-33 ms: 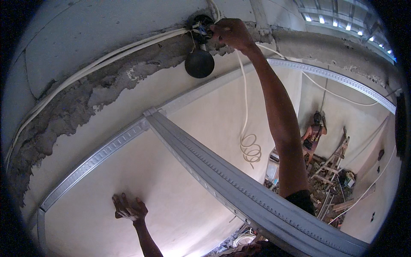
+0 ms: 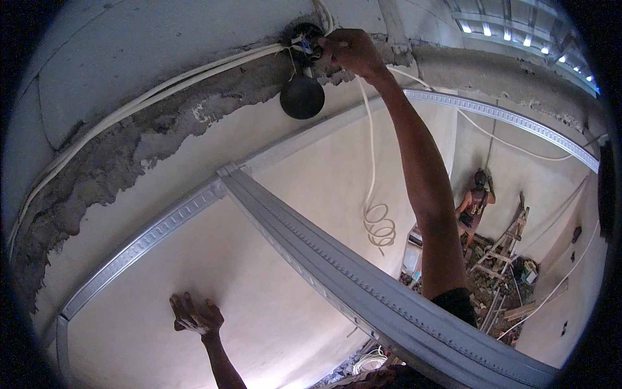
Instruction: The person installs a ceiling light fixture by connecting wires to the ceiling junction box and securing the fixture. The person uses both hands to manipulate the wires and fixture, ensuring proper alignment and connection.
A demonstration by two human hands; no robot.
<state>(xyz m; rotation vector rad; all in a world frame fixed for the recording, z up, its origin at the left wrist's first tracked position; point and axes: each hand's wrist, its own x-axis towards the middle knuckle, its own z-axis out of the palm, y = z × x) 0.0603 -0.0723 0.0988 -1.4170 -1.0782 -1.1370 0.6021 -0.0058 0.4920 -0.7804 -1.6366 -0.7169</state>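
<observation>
High on the wall, my right hand [image 2: 353,53] reaches to a round black junction box [image 2: 307,30] fixed below the grey upper surface. Its fingers are bent and pinched together at the box's right side, and what they hold is hidden. Thin wires with a blue part [image 2: 304,44] stick out of the box beside my fingertips. Below it hangs a round black lid [image 2: 302,98] on a thin cord. Lower down at the left, my left hand [image 2: 197,316] rests against the cream wall [image 2: 149,337] with fingers spread, holding nothing.
White cables [image 2: 162,84] run left from the box; a coiled cable end [image 2: 380,223] dangles below. A metal ceiling channel [image 2: 311,253] crosses diagonally beneath my right arm, joined to a wall track [image 2: 149,240]. Far below right, a person [image 2: 476,201] faces the wall near a wooden ladder [image 2: 505,246] and rubble.
</observation>
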